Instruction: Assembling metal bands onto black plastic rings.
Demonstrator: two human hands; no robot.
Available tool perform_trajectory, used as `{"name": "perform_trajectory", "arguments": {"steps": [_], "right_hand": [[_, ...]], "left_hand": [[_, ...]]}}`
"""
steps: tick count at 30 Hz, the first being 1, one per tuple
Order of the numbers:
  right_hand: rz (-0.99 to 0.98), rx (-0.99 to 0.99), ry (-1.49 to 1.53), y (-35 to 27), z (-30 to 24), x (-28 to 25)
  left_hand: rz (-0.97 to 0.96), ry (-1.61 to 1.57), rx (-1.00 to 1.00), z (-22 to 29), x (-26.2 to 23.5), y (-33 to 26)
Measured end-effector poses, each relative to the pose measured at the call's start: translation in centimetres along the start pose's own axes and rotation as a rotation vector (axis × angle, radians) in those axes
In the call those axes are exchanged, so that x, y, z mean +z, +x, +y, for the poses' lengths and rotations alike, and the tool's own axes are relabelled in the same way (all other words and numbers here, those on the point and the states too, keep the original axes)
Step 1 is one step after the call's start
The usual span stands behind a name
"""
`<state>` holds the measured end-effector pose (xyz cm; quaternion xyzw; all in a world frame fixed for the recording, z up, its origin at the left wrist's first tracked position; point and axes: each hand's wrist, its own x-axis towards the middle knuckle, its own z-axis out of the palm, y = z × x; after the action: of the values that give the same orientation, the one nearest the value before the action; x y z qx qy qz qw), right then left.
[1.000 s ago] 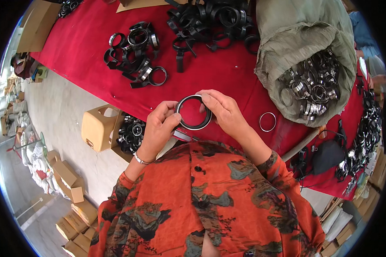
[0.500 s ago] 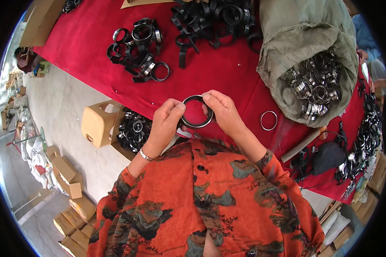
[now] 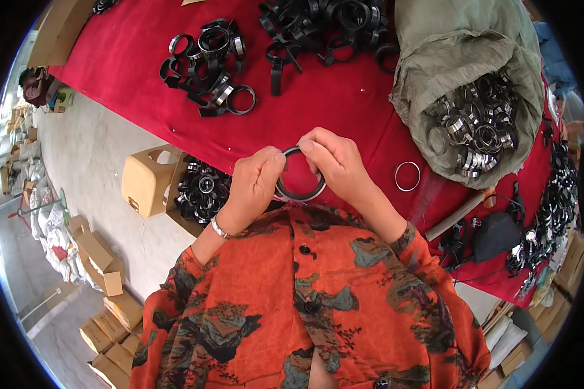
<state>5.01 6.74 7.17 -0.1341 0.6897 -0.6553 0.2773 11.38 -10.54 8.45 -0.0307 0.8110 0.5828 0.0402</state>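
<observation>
Between my two hands is a black ring with a silver metal band (image 3: 303,195), held close above the table's near edge. My left hand (image 3: 255,182) pinches its upper left side, thumb and fingers closed. On the upper right, my right hand (image 3: 336,162) grips the rim with curled fingers. A thin silver ring (image 3: 407,176) lies on the red cloth (image 3: 344,123) to the right of my right hand. Farther off on the cloth is a loose cluster of black rings with strap-like tabs (image 3: 214,48), some with silver bands.
A green sack (image 3: 428,78) at the right spills toward me, full of silver rings. A wooden-handled tool (image 3: 457,217) and a dark pouch-like thing (image 3: 498,237) lie below it. Beside the table's left edge stand a yellow plastic stool (image 3: 146,184) and a box of black parts (image 3: 204,191).
The ring has tilted between my hands, so its face shows differently. My right hand has risen slightly and its fingers have curled more; my left hand shifted a little.
</observation>
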Motion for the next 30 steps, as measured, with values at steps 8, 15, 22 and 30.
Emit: {"name": "perform_trajectory", "arguments": {"steps": [8,15,22,30], "right_hand": [[-0.107,0.145,0.522,-0.9,1.2,1.0],[-0.132,0.194,0.638,-0.4,3.4,1.9],[0.011,0.433,0.535,1.4,6.9,-0.3],[0.292,-0.067,-0.311,10.5,4.9,-2.6]], "left_hand": [[0.211,-0.233,-0.175,-0.8,-0.3,0.5],[0.206,-0.505,-0.523,-0.4,0.0,1.2],[0.276,-0.231,-0.478,-4.6,-5.0,7.2],[0.554,0.132,0.030,-6.9,-17.0,17.3]]}}
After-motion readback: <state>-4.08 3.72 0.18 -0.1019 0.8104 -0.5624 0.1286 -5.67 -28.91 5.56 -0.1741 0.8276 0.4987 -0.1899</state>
